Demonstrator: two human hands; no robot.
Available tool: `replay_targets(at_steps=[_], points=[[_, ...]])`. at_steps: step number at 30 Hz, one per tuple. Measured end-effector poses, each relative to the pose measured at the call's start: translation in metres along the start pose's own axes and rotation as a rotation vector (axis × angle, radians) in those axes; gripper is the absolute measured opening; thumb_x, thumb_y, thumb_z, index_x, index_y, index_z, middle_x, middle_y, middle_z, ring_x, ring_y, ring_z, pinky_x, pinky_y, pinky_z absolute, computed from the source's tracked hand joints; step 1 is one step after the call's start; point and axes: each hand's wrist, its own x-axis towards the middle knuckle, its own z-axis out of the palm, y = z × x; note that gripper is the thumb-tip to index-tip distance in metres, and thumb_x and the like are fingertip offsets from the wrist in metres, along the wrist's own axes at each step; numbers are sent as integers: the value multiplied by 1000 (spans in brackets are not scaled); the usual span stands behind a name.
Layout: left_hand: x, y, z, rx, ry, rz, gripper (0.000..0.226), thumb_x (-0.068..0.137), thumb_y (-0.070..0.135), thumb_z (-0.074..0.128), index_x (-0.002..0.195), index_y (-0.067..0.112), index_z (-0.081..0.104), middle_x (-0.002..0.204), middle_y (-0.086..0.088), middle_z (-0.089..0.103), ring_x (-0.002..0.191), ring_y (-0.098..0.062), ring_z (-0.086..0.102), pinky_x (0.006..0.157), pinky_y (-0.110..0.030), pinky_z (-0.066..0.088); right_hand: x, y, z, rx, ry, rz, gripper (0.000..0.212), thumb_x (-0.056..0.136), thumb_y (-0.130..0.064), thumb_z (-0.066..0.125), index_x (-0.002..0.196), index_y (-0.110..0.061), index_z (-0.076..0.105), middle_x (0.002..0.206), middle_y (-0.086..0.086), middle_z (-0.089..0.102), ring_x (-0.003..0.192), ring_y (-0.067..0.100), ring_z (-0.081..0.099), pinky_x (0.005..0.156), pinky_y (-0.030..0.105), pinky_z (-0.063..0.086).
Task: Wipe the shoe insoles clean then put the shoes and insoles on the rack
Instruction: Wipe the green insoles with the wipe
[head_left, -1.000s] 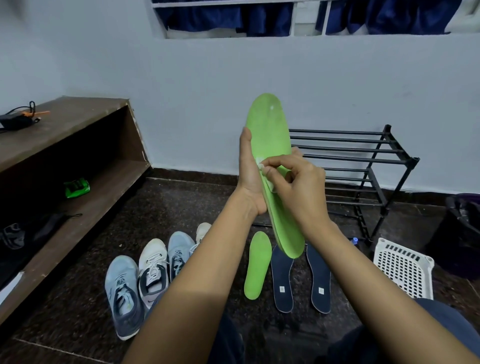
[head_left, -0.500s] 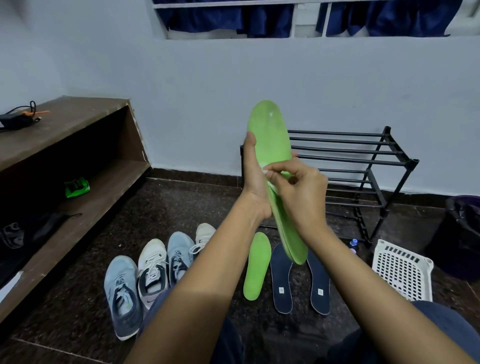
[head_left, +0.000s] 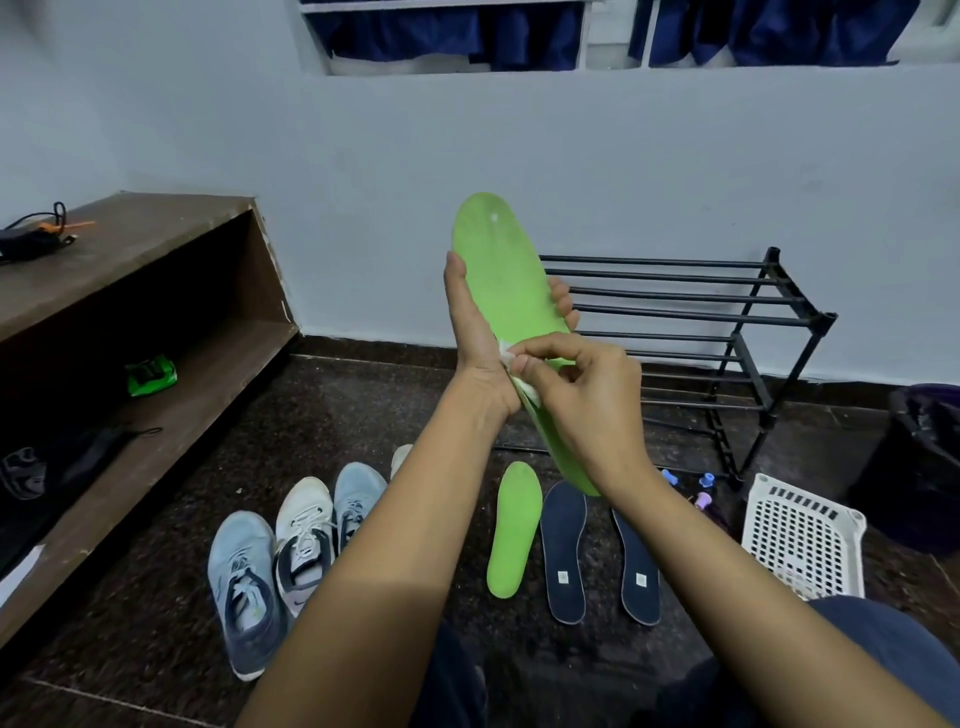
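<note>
**Green insole held up, wipe pinched against it**

Far left we see a brown wooden shelf unit (head_left: 130, 312) with a small green object (head_left: 150, 375) on its lower board. On the dark floor (head_left: 363, 405) in front of it stand a grey-blue shoe (head_left: 244, 587), a white shoe (head_left: 304, 540) and a light blue shoe (head_left: 358, 499), side by side and touching, toes pointing away from us. The edge of a fourth shoe (head_left: 400, 457) peeks out from behind our left forearm.

At the centre, our left grip (head_left: 475, 358) wraps the held green insole (head_left: 506, 280). The thumb lies up its left edge and the fingertips curl round its right edge. The insole stands nearly upright in the air, toe end up, leaning slightly left.

Our right grip (head_left: 592, 400) pinches a small white wipe (head_left: 511, 358) between thumb and forefinger, pressing it to the insole's middle just beside the left palm. The other fingers are curled in.

Below the hands, a second green insole (head_left: 514, 530) lies flat on the floor. Just to its right are two navy insoles (head_left: 563, 551) (head_left: 636, 566).

Further right, the black rack (head_left: 701, 322) stands against the wall, its bars bare. A white perforated basket (head_left: 800, 535) sits near the rack's foot, and a dark bin (head_left: 924, 457) stands at the right edge.
</note>
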Motion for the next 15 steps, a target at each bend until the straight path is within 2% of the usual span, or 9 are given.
replay_targets(at_steps=[3, 6, 10, 13, 15], points=[[-4, -11, 5, 115, 69, -23, 84, 81, 81, 32, 88, 1, 60, 76, -11, 58, 66, -21, 57, 64, -30, 48, 10, 2, -1, -1, 73, 19, 14, 80, -12, 72, 80, -26, 75, 72, -11, 71, 61, 0, 60, 62, 15, 44], [-7, -26, 8, 190, 98, -65, 79, 82, 80, 30, 91, 8, 59, 83, -7, 59, 71, -18, 61, 66, -27, 50, 22, 9, -3, -137, 129, -29, 12, 80, -15, 70, 83, -25, 75, 83, -8, 73, 74, 10, 66, 75, 31, 53], [-10, -25, 8, 198, 76, -65, 70, 84, 77, 32, 84, 14, 62, 71, -3, 60, 65, -16, 62, 64, -28, 50, 32, 12, -4, -334, 158, -96, 10, 83, -23, 66, 88, -22, 74, 89, -2, 72, 76, 22, 64, 71, 39, 51], [-9, -18, 7, 193, 53, -56, 75, 82, 79, 31, 82, 10, 61, 70, -4, 60, 65, -17, 60, 63, -28, 50, 29, 9, -6, -316, 112, -118, 9, 82, -18, 68, 88, -20, 75, 86, -2, 72, 70, 16, 62, 71, 30, 50], [-7, -13, 5, 150, 75, -56, 83, 79, 81, 32, 87, 4, 61, 74, -8, 62, 66, -19, 60, 63, -27, 51, 22, 6, -8, -256, 39, -90, 10, 80, -15, 71, 85, -21, 76, 76, -5, 70, 60, 4, 55, 64, 15, 44]])
